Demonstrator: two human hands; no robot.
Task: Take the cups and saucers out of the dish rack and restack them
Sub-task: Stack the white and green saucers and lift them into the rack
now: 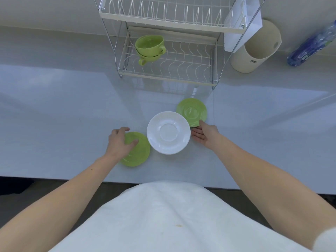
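Saucers: three lie flat on the white counter [54, 110] in front of the rack, in a slanted row.
White saucer [168, 132]: middle of the row, the largest of the three, nothing on it.
Near green saucer [139, 151]: left of the white one, just beside its rim, partly covered by the left hand.
Far green saucer [191, 112]: behind and right of the white one, its edge tucked close against the white rim.
Left hand [121, 142]: palm down over the near green saucer, fingers spread and curled, thumb resting on the saucer's face; whether it has gripped the rim, I cannot tell.
Right hand [204, 134]: open, palm turned toward the white saucer, fingers straight beside its right rim, fingertips at the far green saucer's near edge; nothing held.
Cups [150, 48]: two green ones nested on the left of the rack's lower shelf, handles pointing different ways.
Rack [169, 70]: two-tier wire frame at the counter's back; upper tier bare.
Beige canister [254, 50]: right of the rack, beside a blue bottle [312, 44].
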